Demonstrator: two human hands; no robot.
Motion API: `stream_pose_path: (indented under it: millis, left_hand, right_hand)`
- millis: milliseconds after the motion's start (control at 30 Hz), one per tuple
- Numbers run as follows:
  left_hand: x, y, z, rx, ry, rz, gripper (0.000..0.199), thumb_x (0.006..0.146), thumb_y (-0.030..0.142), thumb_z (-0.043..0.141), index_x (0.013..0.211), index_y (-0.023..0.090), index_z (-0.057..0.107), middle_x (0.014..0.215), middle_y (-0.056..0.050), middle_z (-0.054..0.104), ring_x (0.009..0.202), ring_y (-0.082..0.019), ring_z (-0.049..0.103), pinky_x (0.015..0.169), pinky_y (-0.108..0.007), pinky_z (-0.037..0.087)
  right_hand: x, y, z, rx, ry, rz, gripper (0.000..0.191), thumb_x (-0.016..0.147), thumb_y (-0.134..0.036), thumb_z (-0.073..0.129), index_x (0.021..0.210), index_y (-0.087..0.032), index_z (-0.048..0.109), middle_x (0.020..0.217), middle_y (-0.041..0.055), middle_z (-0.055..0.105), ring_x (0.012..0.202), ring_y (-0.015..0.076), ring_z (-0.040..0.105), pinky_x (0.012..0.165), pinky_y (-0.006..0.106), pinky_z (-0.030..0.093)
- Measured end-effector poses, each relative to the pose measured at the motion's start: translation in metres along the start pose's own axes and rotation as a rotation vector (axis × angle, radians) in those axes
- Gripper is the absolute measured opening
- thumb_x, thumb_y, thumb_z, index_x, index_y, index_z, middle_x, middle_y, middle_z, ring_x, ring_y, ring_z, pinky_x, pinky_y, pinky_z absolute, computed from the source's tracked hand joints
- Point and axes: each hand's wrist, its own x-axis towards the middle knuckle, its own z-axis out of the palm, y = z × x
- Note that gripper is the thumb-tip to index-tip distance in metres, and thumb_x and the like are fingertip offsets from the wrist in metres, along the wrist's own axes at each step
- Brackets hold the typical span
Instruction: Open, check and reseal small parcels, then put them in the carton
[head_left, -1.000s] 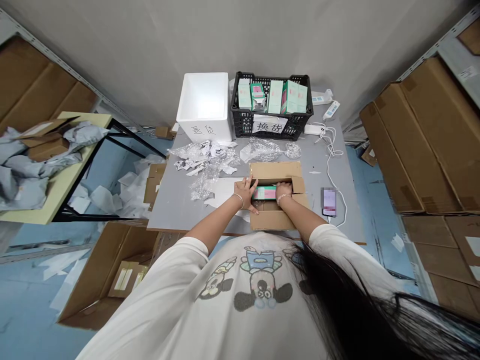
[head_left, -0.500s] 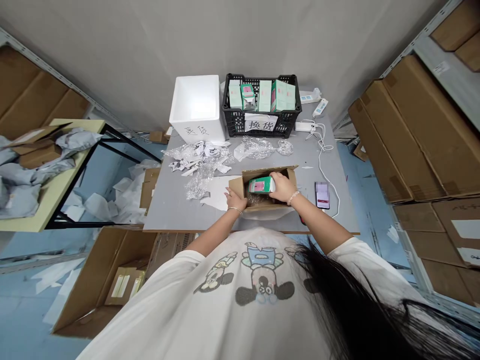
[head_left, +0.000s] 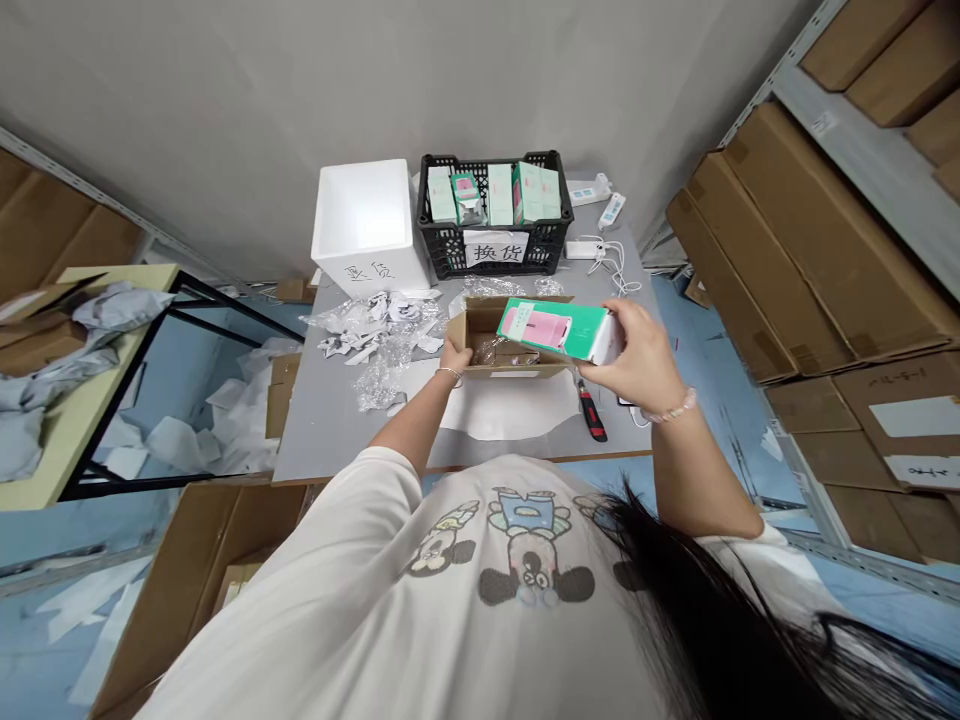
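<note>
My right hand (head_left: pixel 637 355) grips the end of a green product box (head_left: pixel 559 328) with a pink picture on its face, held up above the table. Below and behind it stands an open cardboard carton (head_left: pixel 517 371) with clear plastic wrap inside. My left hand (head_left: pixel 454 355) is closed on the carton's left side. White paper (head_left: pixel 502 410) lies in front of the carton, and a red and black utility knife (head_left: pixel 592 412) rests to its right. The phone is mostly hidden by my right hand.
At the back stand a white foam box (head_left: pixel 360 205) and a black crate (head_left: pixel 495 245) with several green and white boxes. Torn paper and plastic wrap (head_left: pixel 386 330) lie on the left. A power strip (head_left: pixel 585 249) with white cables sits at the right. Cartons (head_left: pixel 757 240) line the right shelf.
The green box has come up out of the carton in my right hand, toward me and to the right. My left hand stays on the carton, which has moved slightly away. The knife is now uncovered.
</note>
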Motion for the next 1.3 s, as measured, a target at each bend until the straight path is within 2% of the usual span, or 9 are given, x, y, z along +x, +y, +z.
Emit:
stream_pose_path:
  millis: [167, 500, 633, 767, 833, 900, 1000, 1167, 1300]
  left_hand:
    - [0.021, -0.002, -0.001, -0.034, 0.053, -0.084, 0.07, 0.068, 0.019, 0.07, 0.132, 0.013, 0.042, 0.121, -0.015, 0.061, 0.106, -0.027, 0.063, 0.088, -0.035, 0.051]
    - [0.03, -0.007, -0.027, -0.172, 0.015, 0.007, 0.068, 0.075, 0.032, 0.072, 0.134, 0.014, 0.044, 0.129, -0.014, 0.059, 0.116, -0.025, 0.059, 0.099, -0.036, 0.046]
    - [0.004, -0.024, -0.053, -0.121, 0.206, 0.075, 0.054, 0.084, 0.036, 0.062, 0.131, 0.014, 0.048, 0.139, -0.015, 0.051, 0.132, -0.028, 0.045, 0.112, -0.04, 0.034]
    - [-0.06, -0.064, -0.037, -0.122, 0.501, 0.015, 0.049, 0.085, 0.021, 0.053, 0.133, 0.015, 0.044, 0.138, -0.017, 0.047, 0.125, -0.025, 0.051, 0.111, -0.042, 0.035]
    - [-0.096, -0.083, -0.012, -0.13, 0.384, -0.074, 0.055, 0.078, 0.015, 0.058, 0.131, 0.015, 0.043, 0.132, -0.016, 0.049, 0.119, -0.026, 0.054, 0.107, -0.045, 0.039]
    - [-0.124, -0.093, 0.017, -0.111, 0.044, -0.067, 0.071, 0.067, 0.013, 0.069, 0.132, 0.014, 0.042, 0.13, -0.017, 0.05, 0.116, -0.029, 0.056, 0.102, -0.047, 0.044]
    - [-0.142, -0.089, 0.051, -0.064, -0.261, 0.249, 0.1, 0.047, 0.018, 0.085, 0.136, 0.017, 0.04, 0.139, -0.016, 0.043, 0.13, -0.033, 0.044, 0.109, -0.048, 0.037]
    - [-0.138, -0.06, 0.063, 0.07, -0.341, 0.497, 0.073, 0.059, 0.027, 0.08, 0.124, 0.018, 0.048, 0.118, -0.01, 0.059, 0.112, -0.028, 0.057, 0.097, -0.044, 0.046]
    - [-0.14, -0.049, 0.06, 0.226, -0.286, 0.547, 0.056, 0.061, 0.026, 0.075, 0.111, 0.019, 0.052, 0.104, -0.007, 0.061, 0.099, -0.026, 0.06, 0.088, -0.041, 0.049]
  right_hand:
    - [-0.028, -0.02, 0.001, 0.038, -0.194, 0.008, 0.064, 0.065, -0.029, 0.073, 0.124, -0.021, 0.05, 0.115, 0.0096, 0.06, 0.104, 0.0302, 0.057, 0.089, 0.043, 0.047]
    - [-0.08, 0.019, 0.178, -0.051, -0.531, 0.211, 0.064, 0.062, -0.011, 0.07, 0.122, -0.012, 0.048, 0.117, 0.0153, 0.059, 0.111, 0.0278, 0.053, 0.095, 0.038, 0.044]
    - [-0.09, 0.031, 0.203, -0.052, -0.574, 0.232, 0.064, 0.063, -0.008, 0.07, 0.123, -0.013, 0.049, 0.121, 0.0146, 0.057, 0.117, 0.027, 0.049, 0.099, 0.038, 0.042]
    - [-0.09, 0.035, 0.203, -0.027, -0.589, 0.204, 0.072, 0.065, -0.006, 0.07, 0.133, -0.016, 0.048, 0.137, 0.0157, 0.047, 0.13, 0.0279, 0.039, 0.104, 0.04, 0.038]
    - [-0.088, 0.035, 0.201, -0.046, -0.599, 0.204, 0.076, 0.066, -0.007, 0.073, 0.137, -0.021, 0.048, 0.148, 0.0154, 0.036, 0.137, 0.03, 0.031, 0.107, 0.043, 0.034]
    - [-0.088, 0.032, 0.199, -0.077, -0.608, 0.234, 0.08, 0.067, -0.01, 0.075, 0.14, -0.027, 0.047, 0.153, 0.0143, 0.028, 0.139, 0.0328, 0.026, 0.108, 0.046, 0.032]
    - [-0.093, 0.028, 0.199, -0.099, -0.634, 0.288, 0.086, 0.071, -0.015, 0.075, 0.147, -0.032, 0.04, 0.152, 0.0152, 0.028, 0.137, 0.035, 0.03, 0.106, 0.046, 0.033]
    - [-0.11, 0.022, 0.203, -0.028, -0.554, 0.362, 0.094, 0.077, -0.028, 0.066, 0.156, -0.02, 0.014, 0.153, 0.019, 0.024, 0.138, 0.0335, 0.029, 0.108, 0.045, 0.031]
    - [-0.122, 0.017, 0.205, -0.1, -0.398, 0.508, 0.081, 0.088, -0.043, 0.053, 0.154, -0.01, 0.02, 0.14, 0.0232, 0.039, 0.126, 0.0343, 0.042, 0.103, 0.045, 0.037]
